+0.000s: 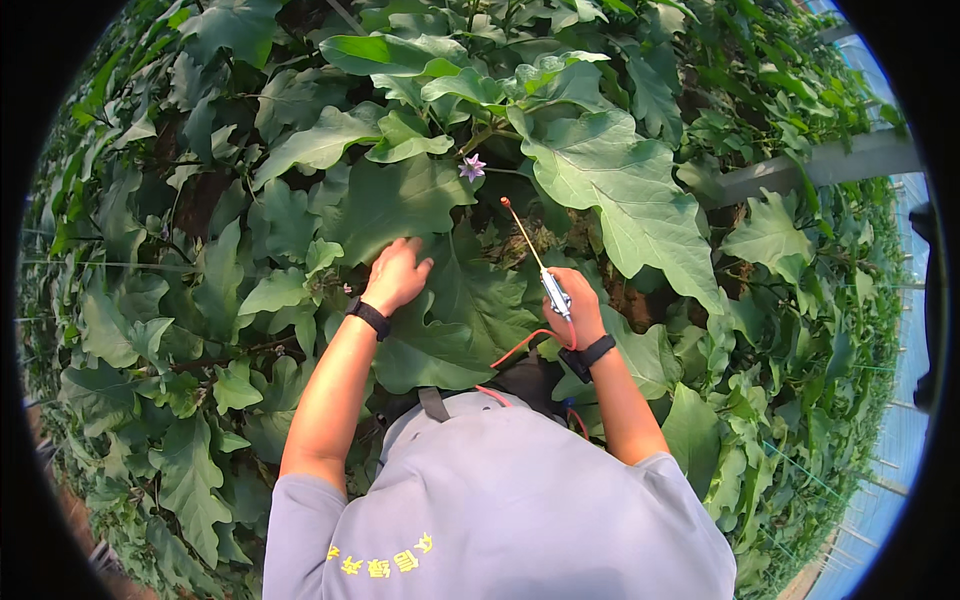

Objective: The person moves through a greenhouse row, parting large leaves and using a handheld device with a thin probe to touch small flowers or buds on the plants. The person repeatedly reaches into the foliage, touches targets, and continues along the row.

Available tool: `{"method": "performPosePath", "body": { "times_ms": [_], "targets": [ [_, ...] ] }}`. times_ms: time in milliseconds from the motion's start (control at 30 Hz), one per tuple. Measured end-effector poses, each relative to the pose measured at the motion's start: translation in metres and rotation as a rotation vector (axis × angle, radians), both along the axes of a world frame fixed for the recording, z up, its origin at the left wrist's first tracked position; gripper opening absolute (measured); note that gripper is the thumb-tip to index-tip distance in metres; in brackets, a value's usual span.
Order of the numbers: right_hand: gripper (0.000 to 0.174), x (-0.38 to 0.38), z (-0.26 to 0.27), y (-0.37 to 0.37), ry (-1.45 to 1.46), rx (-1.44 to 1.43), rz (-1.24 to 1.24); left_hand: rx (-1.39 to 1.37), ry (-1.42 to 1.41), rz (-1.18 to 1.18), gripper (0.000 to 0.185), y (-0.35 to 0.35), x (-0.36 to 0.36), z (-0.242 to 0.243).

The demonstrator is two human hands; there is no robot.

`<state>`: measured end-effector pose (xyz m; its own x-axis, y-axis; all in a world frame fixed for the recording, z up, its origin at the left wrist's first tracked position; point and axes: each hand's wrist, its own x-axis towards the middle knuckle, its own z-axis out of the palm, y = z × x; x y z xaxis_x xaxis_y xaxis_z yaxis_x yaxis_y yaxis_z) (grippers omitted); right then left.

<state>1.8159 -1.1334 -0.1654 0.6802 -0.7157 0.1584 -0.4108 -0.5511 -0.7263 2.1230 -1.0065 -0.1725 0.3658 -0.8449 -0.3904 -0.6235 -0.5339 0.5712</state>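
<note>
My right hand [576, 300] grips the metal handle of a thin spray wand [555, 291], which points up and away from me. An orange nozzle tip [505, 201] ends its narrow tube, just below a pale purple eggplant flower [472, 167]. From the handle's rear, a red hose [525, 346] loops down toward my waist. My left hand [399, 274] rests against the lower edge of a broad eggplant leaf [405, 202], thumb apart from the fingers. Nothing shows between them, though some fingertips are partly hidden. Each wrist wears a black band.
Dense eggplant plants [225, 300] surround me on both sides. A large leaf [619, 187] overhangs the area right of the wand. A grey beam [817, 169] crosses at right, before blue sheeting [892, 420]. Thin green strings [802, 469] run through the foliage.
</note>
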Motion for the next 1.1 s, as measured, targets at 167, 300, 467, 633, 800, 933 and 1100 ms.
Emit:
{"method": "performPosePath", "body": {
  "times_ms": [167, 300, 467, 633, 800, 933, 1100],
  "targets": [
    [0.046, -0.032, -0.009, -0.050, 0.174, 0.215, 0.028, -0.224, -0.130, 0.480, 0.062, 0.004, 0.039, -0.014],
    [0.032, -0.041, -0.001, -0.083, 0.469, 0.167, 0.159, -0.277, -0.176, 0.780, 0.071, -0.007, 0.055, -0.011],
    [0.033, -0.021, 0.023, -0.110, 0.715, 0.387, 0.077, -0.103, 0.308, 0.594, 0.054, -0.046, 0.040, 0.008],
    [0.035, -0.005, 0.007, -0.116, 0.594, 0.264, 0.057, -0.067, 0.260, 0.353, 0.050, -0.105, 0.011, -0.010],
    [0.037, -0.024, -0.004, -0.106, 0.390, 0.070, 0.066, -0.178, 0.175, 0.512, 0.059, -0.161, -0.006, -0.060],
    [0.040, -0.029, -0.006, -0.100, 0.441, 0.045, 0.055, -0.194, 0.172, 0.776, 0.050, -0.184, -0.009, -0.087],
    [0.038, -0.021, -0.012, -0.089, 0.240, 0.080, -0.014, -0.317, 0.348, 0.707, 0.043, -0.180, -0.008, -0.094]
  ]
}}
